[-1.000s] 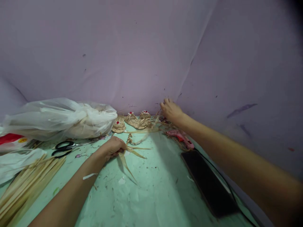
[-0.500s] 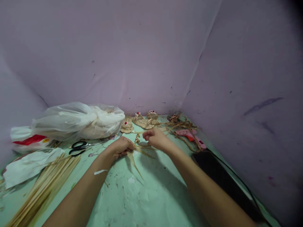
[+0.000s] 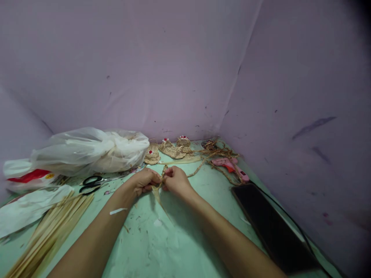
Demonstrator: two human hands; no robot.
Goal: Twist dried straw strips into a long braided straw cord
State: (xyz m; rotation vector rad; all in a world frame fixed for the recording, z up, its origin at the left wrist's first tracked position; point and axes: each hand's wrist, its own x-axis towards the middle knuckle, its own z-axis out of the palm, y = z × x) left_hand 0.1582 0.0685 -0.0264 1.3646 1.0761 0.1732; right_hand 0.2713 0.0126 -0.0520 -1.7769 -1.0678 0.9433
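My left hand [image 3: 145, 180] pinches a braid of dried plant fibre [image 3: 164, 170] near the middle of the green surface. Close against it, my right hand [image 3: 176, 180] has its fingers closed on the same braid. Loose pale strands [image 3: 158, 197] hang from the braid toward me, below the fingers. The exact spot where the fingertips meet the fibre is partly hidden. Beyond the hands sit small woven pieces [image 3: 172, 150] trimmed with red and white beads.
At left lie a tied plastic bag [image 3: 87, 150], black-handled scissors [image 3: 91, 184], a white sheet [image 3: 31, 208] and a bundle of dried strips [image 3: 55, 231]. To the right are a pink glue gun [image 3: 228, 165], tangled braided cord [image 3: 214, 152] and a dark flat slab [image 3: 272, 227]. Walls rise behind and right.
My right hand has come left and down from above the strands and closed on the braid beside my left hand. The view has shifted slightly.
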